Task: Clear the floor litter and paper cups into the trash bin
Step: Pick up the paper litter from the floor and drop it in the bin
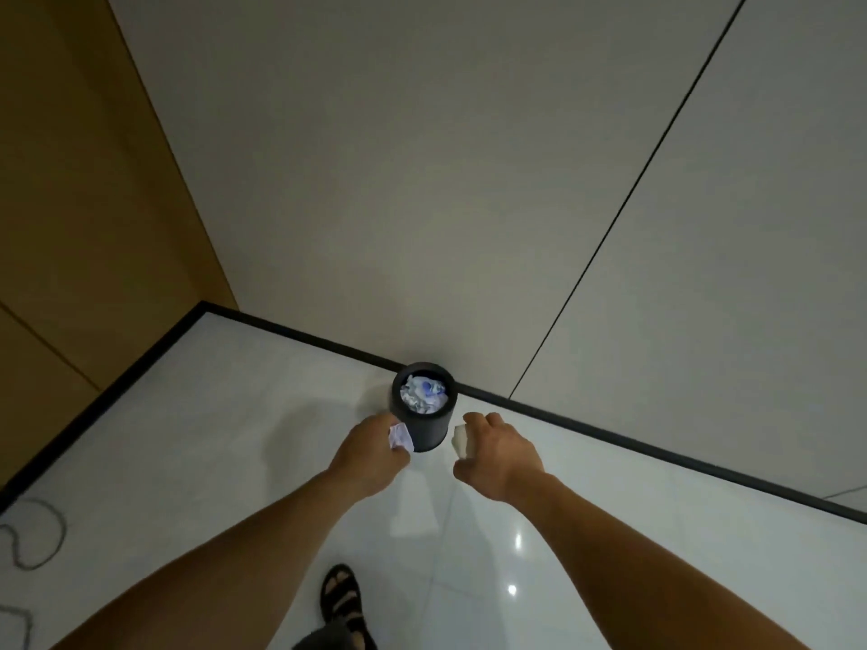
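Reaching: both my bare arms stretch forward and down toward the bin [429, 433], one on each side of it.
Left hand: my left hand [370, 455] is back-up, with fingers curled round a crumpled white paper [401, 436]. The paper pokes out toward the bin and overlaps its left wall in this view.
Right hand: my right hand [497, 455] is knuckles-up, with the thumb low and the fingers bent over. It pinches a pale lump [462, 441] just right of the bin.
Hard to tell: the lump is small and partly covered by my fingers, so I cannot say whether it is a squashed cup or paper. I also cannot tell whether either piece touches the bin or hangs above it.
Bin: black, round and upright on the floor [234, 415], standing against the dark skirting [610, 436] at the foot of the grey wall [422, 180].
In the bin: crumpled white litter [422, 394] with a blue patch, lying below the rim.
Cut off: my sandalled foot [342, 598] runs out at the bottom edge. A grey cord [33, 532] loops out of view at the left edge.
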`<state>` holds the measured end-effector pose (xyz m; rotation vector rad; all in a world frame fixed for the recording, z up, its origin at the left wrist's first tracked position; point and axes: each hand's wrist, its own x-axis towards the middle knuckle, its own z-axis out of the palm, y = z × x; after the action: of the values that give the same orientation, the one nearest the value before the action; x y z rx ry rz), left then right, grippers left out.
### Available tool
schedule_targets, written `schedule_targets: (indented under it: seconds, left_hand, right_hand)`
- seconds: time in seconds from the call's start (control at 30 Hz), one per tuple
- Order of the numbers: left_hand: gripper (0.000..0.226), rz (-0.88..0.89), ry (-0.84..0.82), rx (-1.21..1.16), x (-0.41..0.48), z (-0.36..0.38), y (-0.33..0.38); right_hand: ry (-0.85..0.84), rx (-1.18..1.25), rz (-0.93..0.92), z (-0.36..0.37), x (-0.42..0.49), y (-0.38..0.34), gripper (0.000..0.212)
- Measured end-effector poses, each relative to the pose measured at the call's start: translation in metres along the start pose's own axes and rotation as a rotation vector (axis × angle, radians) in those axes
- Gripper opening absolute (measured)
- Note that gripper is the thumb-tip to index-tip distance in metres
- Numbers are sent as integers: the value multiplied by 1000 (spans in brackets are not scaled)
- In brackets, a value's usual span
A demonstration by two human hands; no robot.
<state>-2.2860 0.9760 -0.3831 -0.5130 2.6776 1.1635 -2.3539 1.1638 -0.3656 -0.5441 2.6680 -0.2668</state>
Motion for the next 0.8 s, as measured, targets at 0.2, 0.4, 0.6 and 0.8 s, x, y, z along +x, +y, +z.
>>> schedule_targets:
  seconds: [0.2, 0.4, 0.6, 0.8]
  left_hand:
    - [17, 38, -68, 68, 125, -34, 18]
    - [30, -19, -147, 66, 244, -25, 18]
    - [37, -57, -227, 103, 382, 25, -10]
    - [39, -105, -339, 132, 511, 132, -98]
  right_hand:
    - [1, 72, 79, -33, 104, 4, 74]
    - [-70, 133, 90, -34, 226, 28, 69]
    - [-96, 185, 126, 26, 359, 62, 73]
    - [-143, 221, 247, 162, 476, 104, 73]
